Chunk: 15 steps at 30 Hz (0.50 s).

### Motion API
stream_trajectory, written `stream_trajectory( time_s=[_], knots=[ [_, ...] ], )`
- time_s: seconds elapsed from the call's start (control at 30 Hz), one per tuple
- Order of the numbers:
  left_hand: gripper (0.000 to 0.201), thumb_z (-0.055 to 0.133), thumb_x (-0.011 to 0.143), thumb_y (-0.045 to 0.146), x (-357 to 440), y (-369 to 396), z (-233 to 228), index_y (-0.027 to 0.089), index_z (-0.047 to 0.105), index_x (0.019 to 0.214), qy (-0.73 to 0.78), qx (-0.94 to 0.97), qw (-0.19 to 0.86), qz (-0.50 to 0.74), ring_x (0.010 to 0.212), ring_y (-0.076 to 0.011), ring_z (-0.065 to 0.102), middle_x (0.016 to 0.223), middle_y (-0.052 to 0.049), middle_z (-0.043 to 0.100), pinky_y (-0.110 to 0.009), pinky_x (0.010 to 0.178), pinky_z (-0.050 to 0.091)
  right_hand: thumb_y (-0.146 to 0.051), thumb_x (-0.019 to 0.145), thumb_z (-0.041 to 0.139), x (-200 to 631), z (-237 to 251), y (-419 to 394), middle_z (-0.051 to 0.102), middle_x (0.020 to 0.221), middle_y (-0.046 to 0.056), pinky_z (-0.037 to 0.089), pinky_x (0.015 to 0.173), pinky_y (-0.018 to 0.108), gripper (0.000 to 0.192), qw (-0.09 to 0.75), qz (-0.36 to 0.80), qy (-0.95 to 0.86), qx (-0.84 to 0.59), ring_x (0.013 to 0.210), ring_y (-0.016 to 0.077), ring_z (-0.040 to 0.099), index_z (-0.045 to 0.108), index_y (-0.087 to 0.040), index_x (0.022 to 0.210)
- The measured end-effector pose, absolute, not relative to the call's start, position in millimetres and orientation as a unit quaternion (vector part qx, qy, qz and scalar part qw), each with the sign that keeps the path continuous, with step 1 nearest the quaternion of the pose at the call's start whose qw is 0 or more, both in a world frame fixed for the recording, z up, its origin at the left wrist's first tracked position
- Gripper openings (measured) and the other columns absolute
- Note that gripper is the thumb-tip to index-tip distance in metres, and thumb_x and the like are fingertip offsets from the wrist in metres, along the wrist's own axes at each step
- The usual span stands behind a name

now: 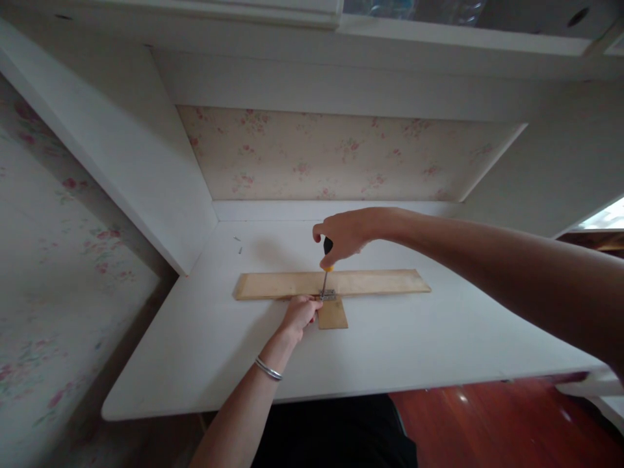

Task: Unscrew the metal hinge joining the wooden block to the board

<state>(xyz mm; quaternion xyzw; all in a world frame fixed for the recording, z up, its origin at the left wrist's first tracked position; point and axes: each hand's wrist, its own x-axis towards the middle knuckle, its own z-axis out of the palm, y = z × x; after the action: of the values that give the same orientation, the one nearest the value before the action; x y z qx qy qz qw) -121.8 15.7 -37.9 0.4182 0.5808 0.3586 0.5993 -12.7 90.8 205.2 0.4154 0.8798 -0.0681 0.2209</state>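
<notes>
A long wooden board (pixel 380 283) lies across the white desk (pixel 439 338), with a small wooden piece (pixel 333 315) butted against its near edge. A small metal hinge (pixel 329 295) bridges the two. My right hand (pixel 344 235) grips a screwdriver (pixel 325 263) with a black and yellow handle, held upright with its tip on the hinge. My left hand (pixel 298 313) rests on the desk just left of the hinge, fingertips pinched at the base of the screwdriver shaft. A metal bangle (pixel 268 369) circles my left wrist.
Two tiny screws (pixel 238 244) lie on the desk at the back left. White side panels and a floral-papered back wall (pixel 331 156) enclose the desk nook. A shelf runs overhead. Red-brown floor (pixel 487 422) shows beyond the desk's near edge.
</notes>
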Motion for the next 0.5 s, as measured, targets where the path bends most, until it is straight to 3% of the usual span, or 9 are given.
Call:
stream_trajectory(
  time_s=[0.13, 0.23, 0.3, 0.37, 0.43, 0.5],
  knots=[
    [0.015, 0.060, 0.069, 0.025, -121.5, 15.4, -37.1, 0.013, 0.055, 0.062, 0.580, 0.419, 0.600, 0.357, 0.039, -0.0063, 0.035, 0.047, 0.004, 0.043, -0.022, 0.040, 0.020, -0.052, 0.085, 0.037, -15.3, 207.2, 91.0, 0.062, 0.062, 0.010, 0.037, 0.056, 0.032, 0.052, 0.249, -0.056, 0.859, 0.445, 0.053, 0.0178, 0.056, 0.066, -0.010, 0.087],
    [0.019, 0.063, 0.068, 0.030, -121.8, 15.2, -37.5, 0.014, 0.055, 0.063, 0.580, 0.413, 0.604, 0.357, 0.039, -0.0061, 0.034, 0.047, 0.004, 0.043, -0.022, 0.040, 0.019, -0.040, 0.078, 0.053, -14.7, 208.7, 89.9, 0.066, 0.078, 0.008, 0.038, 0.058, 0.030, 0.039, 0.234, -0.075, 0.889, 0.387, 0.059, 0.0171, 0.058, 0.062, -0.015, 0.107],
    [0.019, 0.063, 0.068, 0.030, -122.0, 15.2, -37.8, 0.014, 0.055, 0.063, 0.579, 0.411, 0.606, 0.358, 0.039, -0.0061, 0.035, 0.047, 0.004, 0.043, -0.022, 0.040, 0.019, -0.039, 0.070, 0.064, -14.7, 209.6, 88.3, 0.066, 0.089, 0.008, 0.039, 0.059, 0.029, 0.052, 0.228, -0.093, 0.892, 0.378, 0.063, 0.0169, 0.059, 0.055, -0.019, 0.117],
    [0.017, 0.062, 0.068, 0.028, -122.0, 15.0, -37.7, 0.014, 0.054, 0.063, 0.580, 0.410, 0.604, 0.361, 0.039, -0.0064, 0.035, 0.047, 0.004, 0.044, -0.022, 0.040, 0.019, -0.050, 0.072, 0.060, -15.7, 210.2, 86.9, 0.066, 0.083, 0.009, 0.040, 0.058, 0.029, 0.051, 0.245, -0.107, 0.867, 0.420, 0.060, 0.0174, 0.059, 0.060, -0.016, 0.109],
    [0.015, 0.061, 0.068, 0.026, -121.8, 14.7, -37.1, 0.014, 0.054, 0.062, 0.582, 0.410, 0.602, 0.362, 0.039, -0.0067, 0.036, 0.047, 0.004, 0.043, -0.022, 0.040, 0.020, -0.060, 0.079, 0.044, -16.6, 210.1, 86.8, 0.065, 0.071, 0.011, 0.040, 0.057, 0.031, 0.055, 0.268, -0.119, 0.840, 0.457, 0.055, 0.0175, 0.057, 0.065, -0.011, 0.092],
    [0.014, 0.059, 0.069, 0.024, -121.6, 14.5, -36.4, 0.014, 0.053, 0.061, 0.582, 0.410, 0.602, 0.362, 0.039, -0.0068, 0.035, 0.046, 0.004, 0.043, -0.022, 0.040, 0.019, -0.055, 0.082, 0.042, -16.3, 209.1, 88.2, 0.064, 0.069, 0.011, 0.040, 0.057, 0.031, 0.051, 0.270, -0.114, 0.847, 0.444, 0.055, 0.0177, 0.057, 0.066, -0.010, 0.086]
  ],
)
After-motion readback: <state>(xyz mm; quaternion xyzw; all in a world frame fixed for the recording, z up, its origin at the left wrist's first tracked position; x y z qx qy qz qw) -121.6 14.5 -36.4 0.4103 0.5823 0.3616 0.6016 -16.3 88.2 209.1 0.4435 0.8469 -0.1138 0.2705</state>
